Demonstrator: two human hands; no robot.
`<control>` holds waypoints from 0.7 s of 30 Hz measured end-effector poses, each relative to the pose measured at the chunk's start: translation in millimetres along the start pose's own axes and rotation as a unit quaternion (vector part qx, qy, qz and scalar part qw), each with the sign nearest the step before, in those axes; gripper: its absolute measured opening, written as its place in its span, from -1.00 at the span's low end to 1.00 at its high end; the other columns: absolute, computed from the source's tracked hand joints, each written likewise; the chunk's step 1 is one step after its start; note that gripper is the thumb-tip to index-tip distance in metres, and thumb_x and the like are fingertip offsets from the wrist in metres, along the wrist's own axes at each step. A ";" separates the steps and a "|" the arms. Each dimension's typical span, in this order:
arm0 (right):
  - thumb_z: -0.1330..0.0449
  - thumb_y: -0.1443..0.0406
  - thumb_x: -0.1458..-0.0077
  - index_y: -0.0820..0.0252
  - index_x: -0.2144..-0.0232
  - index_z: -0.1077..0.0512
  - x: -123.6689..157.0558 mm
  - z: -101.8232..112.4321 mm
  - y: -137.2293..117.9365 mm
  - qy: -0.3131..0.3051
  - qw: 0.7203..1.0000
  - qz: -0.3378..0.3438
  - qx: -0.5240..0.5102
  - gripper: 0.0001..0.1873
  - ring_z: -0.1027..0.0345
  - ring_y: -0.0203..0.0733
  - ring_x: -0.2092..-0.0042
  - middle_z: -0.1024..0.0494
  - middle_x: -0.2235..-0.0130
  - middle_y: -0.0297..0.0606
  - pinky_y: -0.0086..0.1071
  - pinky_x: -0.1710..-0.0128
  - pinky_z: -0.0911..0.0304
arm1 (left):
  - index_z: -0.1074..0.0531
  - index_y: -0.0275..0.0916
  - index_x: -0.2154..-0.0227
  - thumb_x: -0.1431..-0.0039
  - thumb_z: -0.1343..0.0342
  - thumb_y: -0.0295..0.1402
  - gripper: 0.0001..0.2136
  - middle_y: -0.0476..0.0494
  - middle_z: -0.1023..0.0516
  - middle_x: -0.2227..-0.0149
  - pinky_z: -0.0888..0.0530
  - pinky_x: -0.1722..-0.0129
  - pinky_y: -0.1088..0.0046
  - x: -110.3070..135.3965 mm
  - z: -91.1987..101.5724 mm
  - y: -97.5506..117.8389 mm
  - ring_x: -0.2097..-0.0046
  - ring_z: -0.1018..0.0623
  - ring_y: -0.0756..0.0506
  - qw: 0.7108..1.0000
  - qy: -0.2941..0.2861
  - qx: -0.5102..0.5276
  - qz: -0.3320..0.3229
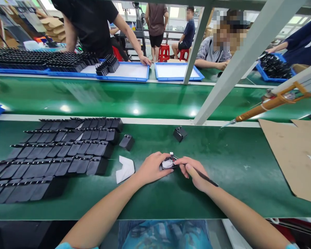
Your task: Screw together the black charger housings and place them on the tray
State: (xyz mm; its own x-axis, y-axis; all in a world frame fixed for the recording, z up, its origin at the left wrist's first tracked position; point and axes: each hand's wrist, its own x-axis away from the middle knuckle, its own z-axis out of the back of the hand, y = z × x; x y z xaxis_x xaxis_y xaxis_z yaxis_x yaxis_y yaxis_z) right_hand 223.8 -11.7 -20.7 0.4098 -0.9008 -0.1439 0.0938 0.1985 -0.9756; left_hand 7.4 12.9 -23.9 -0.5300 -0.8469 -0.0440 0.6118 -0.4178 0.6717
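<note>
Between the thumb and fingers of my left hand (154,168) is a small open black plastic housing (168,165) with a white part inside, resting at the table's middle. A small white connector (171,154) sticks up at its far edge. My right hand (195,173) is closed around a slim black hand tool (208,179), which looks like tweezers. Its tip reaches the housing's right side, where my fingers partly hide it. A white paper piece (124,168) lies left of my left hand. Beyond it sits a single black box-shaped unit (126,142); another black unit (180,133) stands farther back.
Rows of black units (77,148) cover the table's left side. Cardboard (295,159) lies at right, under a hanging orange tool (264,108) with a thin tip. A grey post (238,65) rises at the back. Across the green belt (106,95), co-workers stand and sit near blue trays (148,74).
</note>
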 end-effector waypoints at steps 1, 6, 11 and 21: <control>0.08 0.10 -0.30 0.10 0.19 -0.47 0.1 1.2 -1.7 -0.008 0.999 0.001 0.040 -0.62 -0.24 -0.35 0.47 -0.35 0.45 -0.34 -0.43 0.45 -0.21 | -0.37 -0.13 -0.02 -0.10 -0.21 -0.13 -0.57 -0.12 -0.52 0.15 -0.43 0.14 0.32 0.1 0.3 0.2 0.13 -0.51 -0.16 1.000 -0.002 0.000 -0.002; -0.04 0.18 -0.25 0.11 0.11 -0.35 -0.7 -1.0 -14.6 -0.013 0.994 -0.017 0.106 -0.78 -0.33 -0.34 0.37 -0.45 0.35 -0.32 -0.45 0.34 -0.26 | -0.37 -0.12 -0.02 -0.11 -0.20 -0.13 -0.58 -0.11 -0.52 0.16 -0.43 0.16 0.33 -0.1 1.9 0.0 0.14 -0.51 -0.16 1.000 -0.005 0.003 0.000; -0.13 0.22 -0.20 0.14 0.20 -0.44 -4.5 3.3 -21.9 -0.041 0.989 0.048 0.133 -0.83 -0.32 -0.36 0.40 -0.47 0.37 -0.31 -0.47 0.37 -0.23 | -0.36 -0.11 -0.01 -0.09 -0.22 -0.13 -0.57 -0.12 -0.53 0.10 -0.42 0.09 0.29 -0.5 2.2 -0.1 0.09 -0.51 -0.17 0.999 -0.025 0.020 -0.015; -0.22 0.21 -0.12 0.15 0.36 -0.32 -1.0 2.6 -16.1 -0.012 0.997 -0.056 0.050 -0.83 -0.20 -0.43 0.54 -0.35 0.52 -0.46 -0.54 0.52 -0.16 | -0.36 -0.12 -0.02 -0.06 -0.24 -0.15 -0.54 -0.13 -0.52 0.05 -0.42 0.05 0.26 -0.4 2.3 -0.1 0.05 -0.50 -0.19 0.999 -0.039 0.020 -0.006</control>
State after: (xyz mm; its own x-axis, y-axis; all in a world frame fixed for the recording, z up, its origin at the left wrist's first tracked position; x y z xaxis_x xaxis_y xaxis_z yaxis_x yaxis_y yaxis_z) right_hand 224.2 -13.0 -4.4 0.4140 -0.9098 -0.0301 0.2292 0.1361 -0.9638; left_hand 6.2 14.0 -22.2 -0.5823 -0.8129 0.0056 0.5824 -0.4123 0.7006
